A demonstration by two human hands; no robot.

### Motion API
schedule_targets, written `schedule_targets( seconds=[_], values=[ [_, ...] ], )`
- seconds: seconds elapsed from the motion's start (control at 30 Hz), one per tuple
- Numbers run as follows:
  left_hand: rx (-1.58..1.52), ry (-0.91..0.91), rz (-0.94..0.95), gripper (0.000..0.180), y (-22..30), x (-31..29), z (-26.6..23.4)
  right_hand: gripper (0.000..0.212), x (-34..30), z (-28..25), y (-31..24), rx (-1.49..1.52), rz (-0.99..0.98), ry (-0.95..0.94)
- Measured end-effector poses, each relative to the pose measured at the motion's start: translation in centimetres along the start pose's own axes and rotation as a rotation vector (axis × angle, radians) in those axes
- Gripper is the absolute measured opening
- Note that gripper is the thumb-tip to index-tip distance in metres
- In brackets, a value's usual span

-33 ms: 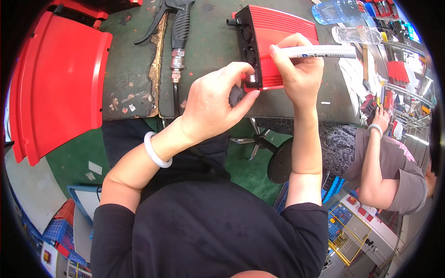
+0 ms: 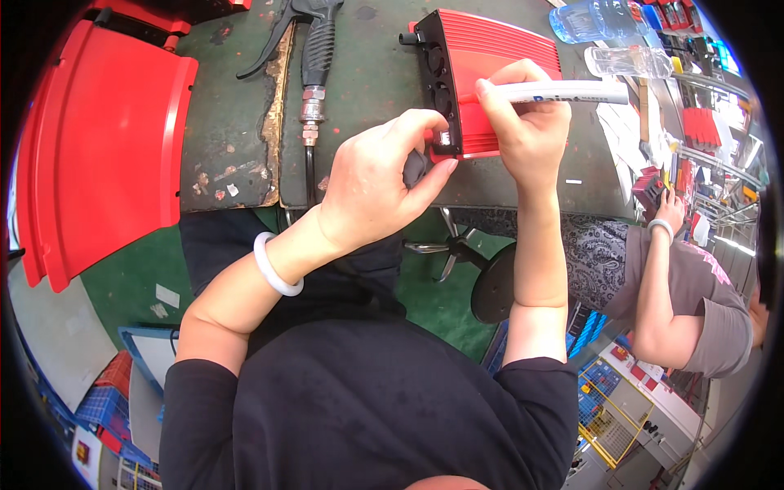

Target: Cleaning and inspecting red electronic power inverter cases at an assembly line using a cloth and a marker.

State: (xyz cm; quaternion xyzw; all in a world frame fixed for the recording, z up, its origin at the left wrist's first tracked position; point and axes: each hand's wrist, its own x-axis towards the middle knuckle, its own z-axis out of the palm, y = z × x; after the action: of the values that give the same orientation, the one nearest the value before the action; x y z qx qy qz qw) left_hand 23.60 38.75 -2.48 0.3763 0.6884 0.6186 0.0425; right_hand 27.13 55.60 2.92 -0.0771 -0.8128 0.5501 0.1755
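Observation:
My right hand [image 2: 535, 135] grips a white paint marker [image 2: 584, 91], its red tip over the near part of a red ribbed metal housing [image 2: 498, 41] with a black end plate [image 2: 441, 77]. Whether the tip touches cannot be seen. My left hand [image 2: 380, 167] is curled at the near corner of that plate, thumb and index finger on either side of it. A dark grey rounded thing [image 2: 415, 168], its kind unclear, shows inside the curled left hand. The other left fingers are hidden.
An air blow gun [image 2: 318, 49] with its hose lies left of the housing. Further left stands a big red plastic bin [image 2: 114, 147]. Clear plastic bottles [image 2: 596, 20] lie at the far right. A co-worker's hand [image 2: 671, 208] is at the bench's right end. A round stool [image 2: 494, 282] stands below.

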Motion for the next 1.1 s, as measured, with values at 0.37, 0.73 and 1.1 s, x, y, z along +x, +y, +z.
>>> schedule_targets(
  seconds=[0.37,0.73,1.1],
  values=[
    [-0.007,0.0,-0.007,0.034,0.2,0.0,-0.1,0.013,0.0,0.0,0.0,-0.05,-0.045,0.009],
    [0.037,-0.005,-0.024,0.027,0.0,0.1,-0.2,0.013,0.2,0.5,0.0,0.026,-0.019,0.042],
    [0.031,0.003,-0.051,0.026,0.0,-0.1,-0.3,0.012,0.1,-0.1,0.8,0.102,-0.04,0.035]
  ],
)
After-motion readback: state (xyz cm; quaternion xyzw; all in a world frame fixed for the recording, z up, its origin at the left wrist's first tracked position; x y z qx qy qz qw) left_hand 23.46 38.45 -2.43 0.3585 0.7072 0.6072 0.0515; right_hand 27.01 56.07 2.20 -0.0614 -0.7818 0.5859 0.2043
